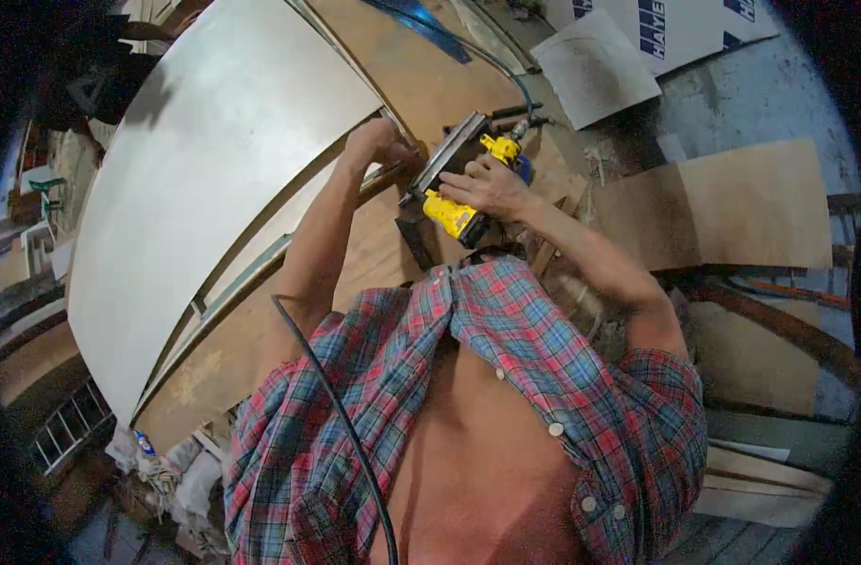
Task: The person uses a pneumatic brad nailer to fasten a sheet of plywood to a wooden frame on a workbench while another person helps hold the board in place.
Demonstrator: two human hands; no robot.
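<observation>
My right hand [488, 188] is wrapped round a yellow and black pneumatic nail gun [449, 215], its long metal magazine angled up and away. The gun's nose end is to the left, close to my left hand [378, 143]. That hand is closed at the near right corner of a large white panel [233, 104], its fingers curled over the edge and partly hidden. Beneath the panel runs a thin wooden frame [251, 254], with a gap showing along the panel's curved near side. Both rest on a brown wooden board [214, 363].
An air hose [520, 83] leads from the gun toward the far side. Brown sheets [722, 207] and a stained pale sheet [595, 71] lie at the right. Another person [96, 94] is at the far left. A black cable [336, 405] hangs across my shirt.
</observation>
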